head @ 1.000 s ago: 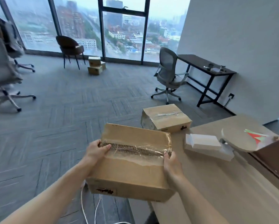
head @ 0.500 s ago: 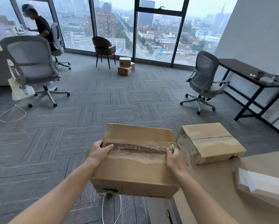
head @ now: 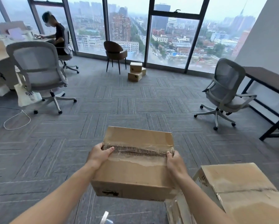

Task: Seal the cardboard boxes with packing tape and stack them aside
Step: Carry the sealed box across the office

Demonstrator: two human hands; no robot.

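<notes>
I carry a taped cardboard box (head: 135,173) in the air over the carpet, its top seam covered with clear tape. My left hand (head: 99,155) grips its left end, thumb lying on the seam. My right hand (head: 174,160) grips the right end, thumb on top. A second cardboard box (head: 242,189) sits at the lower right, close beside my right forearm. Far off by the window stands a small stack of cardboard boxes (head: 135,71) on the floor.
A grey office chair (head: 38,73) stands at the left, another grey office chair (head: 226,91) at the right beside a dark table (head: 268,80). A brown chair (head: 114,54) is near the stack. A person (head: 57,36) sits at a desk far left. A white cable (head: 17,117) lies on the carpet.
My view has swung left, away from the wooden table, toward the room's middle. The box stays in both hands. The second box has slid to the lower right of the view.
</notes>
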